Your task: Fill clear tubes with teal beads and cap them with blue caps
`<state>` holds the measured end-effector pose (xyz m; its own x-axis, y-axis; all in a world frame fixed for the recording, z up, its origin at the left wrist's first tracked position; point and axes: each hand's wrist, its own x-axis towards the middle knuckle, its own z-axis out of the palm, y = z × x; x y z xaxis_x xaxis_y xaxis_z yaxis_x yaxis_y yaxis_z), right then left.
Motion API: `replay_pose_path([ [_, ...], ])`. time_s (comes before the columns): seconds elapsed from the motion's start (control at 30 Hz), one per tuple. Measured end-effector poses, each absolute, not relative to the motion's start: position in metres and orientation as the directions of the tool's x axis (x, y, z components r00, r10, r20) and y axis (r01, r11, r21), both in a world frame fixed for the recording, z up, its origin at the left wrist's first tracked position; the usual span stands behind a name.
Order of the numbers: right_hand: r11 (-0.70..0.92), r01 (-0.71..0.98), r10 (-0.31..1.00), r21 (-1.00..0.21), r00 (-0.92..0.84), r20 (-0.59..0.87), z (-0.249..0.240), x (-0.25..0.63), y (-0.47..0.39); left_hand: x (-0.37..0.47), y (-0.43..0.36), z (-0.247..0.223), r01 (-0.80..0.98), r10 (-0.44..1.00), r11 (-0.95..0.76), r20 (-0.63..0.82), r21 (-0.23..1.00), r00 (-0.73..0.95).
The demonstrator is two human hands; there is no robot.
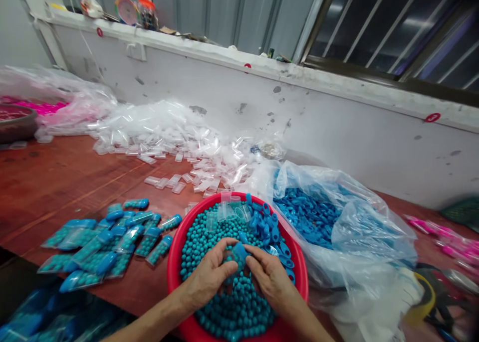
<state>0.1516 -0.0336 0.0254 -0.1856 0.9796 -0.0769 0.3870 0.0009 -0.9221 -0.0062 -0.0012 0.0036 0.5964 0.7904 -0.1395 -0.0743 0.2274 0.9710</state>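
Observation:
Over a red basin [174,262] full of small teal beads [198,237], I hold a small clear plastic case with a blue cap [240,253]. My left hand [207,272] is closed around the case from the left, thumb in front. The fingers of my right hand [270,277] are closed at the cap from the right. Whether the cap is fully seated I cannot tell. Loose blue caps [267,225] lie on the beads at the basin's right side. A few empty clear cases [224,210] rest at its far rim.
Bead-filled capped cases [108,242] lie left of the basin. A heap of empty clear cases [168,132] is against the wall. An open plastic bag [359,232] holds blue caps at right. Pink pieces [449,242] lie at far right; more filled cases [41,312] sit below the table edge.

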Motion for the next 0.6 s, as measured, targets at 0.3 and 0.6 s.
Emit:
replay_pose_path([
  [0.3, 0.338, 0.678, 0.941, -0.652, -0.258, 0.219, 0.021, 0.144, -0.036, -0.004, -0.001, 0.006, -0.107, 0.844, 0.259, -0.171, 0.96, 0.508],
  [0.6, 0.43, 0.724, 0.9, -0.539, -0.391, 0.194, 0.019, 0.148, -0.035, -0.005, 0.002, 0.001, -0.049, 0.856, 0.229, -0.177, 0.972, 0.485],
])
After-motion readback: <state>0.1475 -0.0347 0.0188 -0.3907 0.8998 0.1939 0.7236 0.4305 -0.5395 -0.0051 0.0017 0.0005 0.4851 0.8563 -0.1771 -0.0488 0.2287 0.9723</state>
